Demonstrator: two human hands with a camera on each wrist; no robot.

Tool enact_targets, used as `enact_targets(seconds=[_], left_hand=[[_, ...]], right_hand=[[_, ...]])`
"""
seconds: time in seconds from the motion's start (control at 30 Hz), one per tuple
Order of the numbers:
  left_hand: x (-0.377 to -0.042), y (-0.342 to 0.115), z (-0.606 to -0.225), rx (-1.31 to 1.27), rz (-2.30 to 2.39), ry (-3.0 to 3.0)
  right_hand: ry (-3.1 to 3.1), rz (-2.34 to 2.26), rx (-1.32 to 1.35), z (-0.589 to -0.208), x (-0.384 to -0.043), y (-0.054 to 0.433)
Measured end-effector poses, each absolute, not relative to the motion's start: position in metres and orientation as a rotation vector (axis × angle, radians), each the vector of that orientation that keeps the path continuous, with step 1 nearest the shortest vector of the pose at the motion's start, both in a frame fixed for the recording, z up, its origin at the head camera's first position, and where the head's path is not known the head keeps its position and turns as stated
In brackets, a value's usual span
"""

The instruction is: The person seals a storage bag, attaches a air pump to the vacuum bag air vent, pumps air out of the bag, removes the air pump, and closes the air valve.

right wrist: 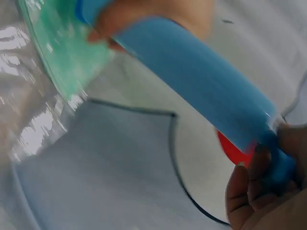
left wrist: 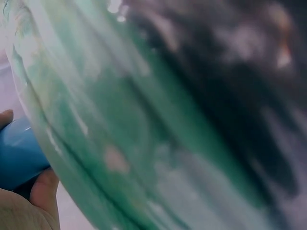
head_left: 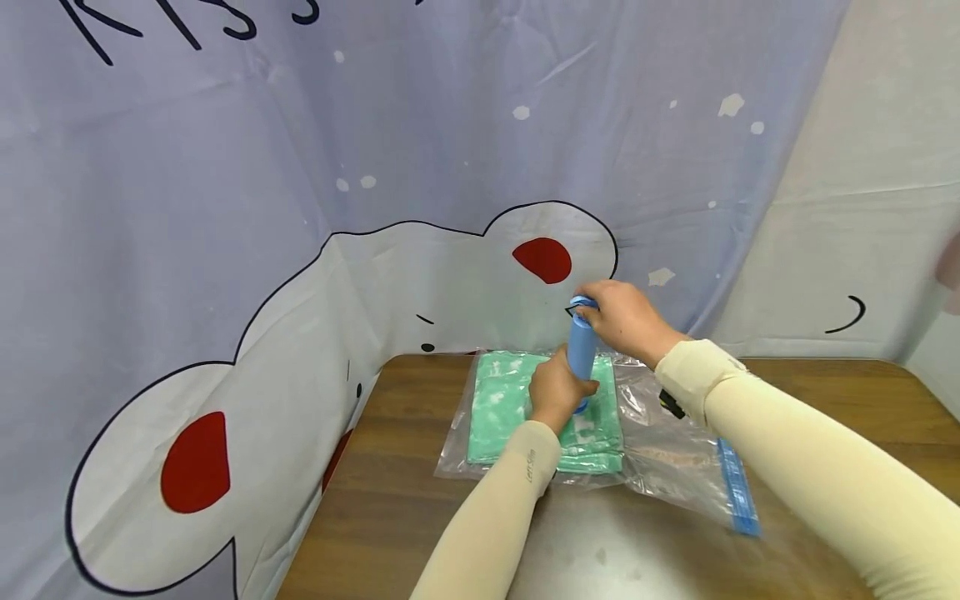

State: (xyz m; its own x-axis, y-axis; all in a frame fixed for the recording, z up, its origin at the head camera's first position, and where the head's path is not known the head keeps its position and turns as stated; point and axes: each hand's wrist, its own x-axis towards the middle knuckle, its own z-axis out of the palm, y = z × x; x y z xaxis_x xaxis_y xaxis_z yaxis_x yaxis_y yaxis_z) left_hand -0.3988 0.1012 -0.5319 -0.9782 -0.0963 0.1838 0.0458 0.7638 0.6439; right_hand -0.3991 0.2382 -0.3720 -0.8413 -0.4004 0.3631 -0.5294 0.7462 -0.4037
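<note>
A blue cylindrical hand pump [head_left: 581, 348] stands upright over a clear plastic storage bag [head_left: 667, 433]. Inside the bag lies a folded green-and-white cloth [head_left: 498, 408]. My left hand [head_left: 557, 390] grips the pump's lower end, close over the cloth. At the top, the fingers of my right hand [head_left: 624, 318] curl round the pump's handle. The right wrist view shows the pump's long barrel [right wrist: 196, 79] between both hands, the handle partly hidden by the fingers. In the left wrist view the shiny bag over the green cloth [left wrist: 120, 115] fills most of the picture, blurred.
The bag lies on a brown wooden table [head_left: 390, 467], its blue zip edge [head_left: 738, 487] toward the right. Behind the table hangs a printed curtain [head_left: 450, 125] in lilac and white, close to the table's far edge.
</note>
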Motion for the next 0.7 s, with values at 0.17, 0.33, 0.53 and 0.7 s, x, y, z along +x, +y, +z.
enact_targets(seconds=[0.17,0.33,0.53,0.7], left_hand=[[-0.405,0.097,-0.545,-0.029,-0.994,-2.712],[-0.401,0.099,-0.549,-0.013,-1.002,-2.704],[-0.397,0.105,-0.539,0.005,-0.99,-2.719],[-0.4,0.103,-0.538,0.03,-0.951,-2.703]], right_hand=[[-2.615,0.804,0.691,-0.396,-0.4,0.231],[-2.633,0.827,0.695,-0.395,-0.398,0.232],[-2.662,0.885,0.65,-0.338,-0.397,0.241],[-2.625,0.96,0.579,-0.267,-0.392,0.249]])
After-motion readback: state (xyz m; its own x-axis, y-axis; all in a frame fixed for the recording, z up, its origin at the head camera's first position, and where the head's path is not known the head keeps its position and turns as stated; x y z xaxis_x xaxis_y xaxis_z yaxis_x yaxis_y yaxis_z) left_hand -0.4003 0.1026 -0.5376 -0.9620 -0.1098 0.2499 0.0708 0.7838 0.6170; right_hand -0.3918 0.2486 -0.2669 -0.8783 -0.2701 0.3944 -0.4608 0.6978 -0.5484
